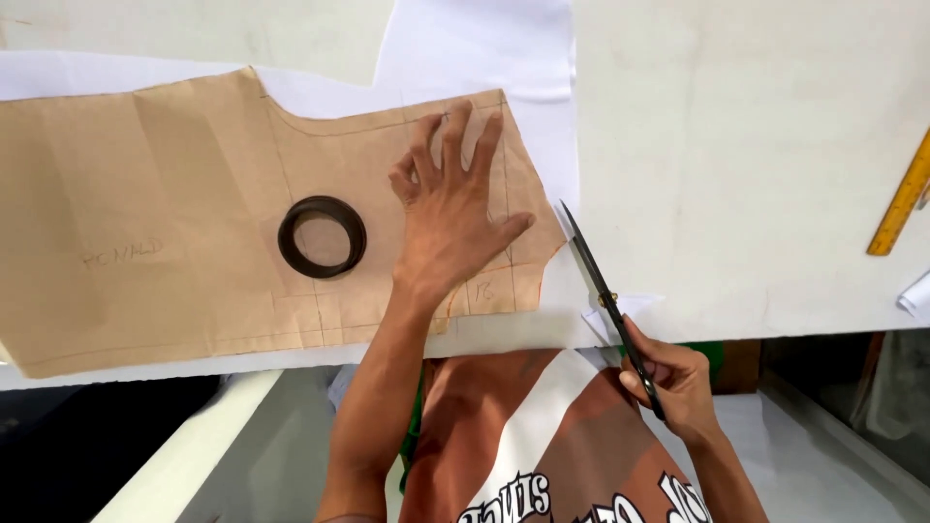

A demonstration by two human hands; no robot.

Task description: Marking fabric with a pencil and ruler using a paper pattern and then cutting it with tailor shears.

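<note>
From the head camera we see our left hand (453, 218) pressed flat, fingers spread, on the brown paper pattern (194, 223) lying over white fabric (475, 48) beside a dark ring (322, 236). Our right hand (673, 383) grips black scissors (605, 295), blades at the fabric's edge.

a dark ring (322, 236) left, yellow ruler (903, 199) far right.
</note>
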